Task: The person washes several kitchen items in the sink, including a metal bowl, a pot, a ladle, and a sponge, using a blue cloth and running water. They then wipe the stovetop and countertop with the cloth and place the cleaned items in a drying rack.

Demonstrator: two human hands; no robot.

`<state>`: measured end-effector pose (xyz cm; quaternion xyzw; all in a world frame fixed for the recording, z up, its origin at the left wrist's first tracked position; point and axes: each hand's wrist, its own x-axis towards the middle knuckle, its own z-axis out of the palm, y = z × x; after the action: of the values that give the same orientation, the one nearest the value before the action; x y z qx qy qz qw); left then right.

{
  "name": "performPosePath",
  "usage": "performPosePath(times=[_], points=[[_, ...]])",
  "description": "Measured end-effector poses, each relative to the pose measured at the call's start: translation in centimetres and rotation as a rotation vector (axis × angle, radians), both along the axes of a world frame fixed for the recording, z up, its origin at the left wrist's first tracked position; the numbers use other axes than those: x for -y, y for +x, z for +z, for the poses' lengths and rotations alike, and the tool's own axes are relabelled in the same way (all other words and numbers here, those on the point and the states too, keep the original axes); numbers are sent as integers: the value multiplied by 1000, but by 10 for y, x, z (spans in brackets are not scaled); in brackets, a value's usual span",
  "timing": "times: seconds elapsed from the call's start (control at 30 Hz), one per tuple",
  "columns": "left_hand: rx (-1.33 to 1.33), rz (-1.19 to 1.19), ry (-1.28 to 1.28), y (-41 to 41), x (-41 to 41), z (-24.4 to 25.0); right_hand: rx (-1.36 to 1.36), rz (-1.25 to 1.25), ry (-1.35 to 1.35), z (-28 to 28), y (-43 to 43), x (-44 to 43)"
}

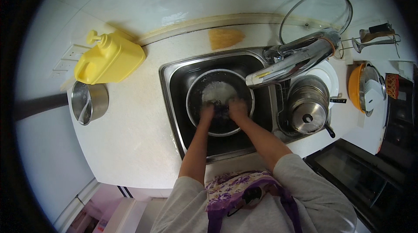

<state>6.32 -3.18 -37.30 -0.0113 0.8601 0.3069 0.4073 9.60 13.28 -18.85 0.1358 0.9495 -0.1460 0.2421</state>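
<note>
A round dark pan or basin with a pale metal rim sits in the left bowl of the stainless-steel sink. Both hands reach down inside that rim and are blurred. My left hand is at the lower left of the interior, and my right hand is at the lower right. A pale, cloudy patch shows just beyond the fingers; whether it is water, foam or a reflection is unclear. Blur hides the fingertips and anything they grip. The chrome faucet points its spout at the pan's right rim.
Stacked metal pots with dark handles stand in the right sink bowl, beside a white plate. Left on the counter are a yellow pump jug and a metal pot. A tan scrap lies behind the sink.
</note>
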Motion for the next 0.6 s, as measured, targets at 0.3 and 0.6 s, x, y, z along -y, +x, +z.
performPosePath(times=[0.3, 0.6], points=[[673, 947, 939, -7, -30, 148, -473, -103, -850, 104, -18, 48], [351, 991, 581, -35, -44, 267, -362, -339, -275, 21, -17, 7]])
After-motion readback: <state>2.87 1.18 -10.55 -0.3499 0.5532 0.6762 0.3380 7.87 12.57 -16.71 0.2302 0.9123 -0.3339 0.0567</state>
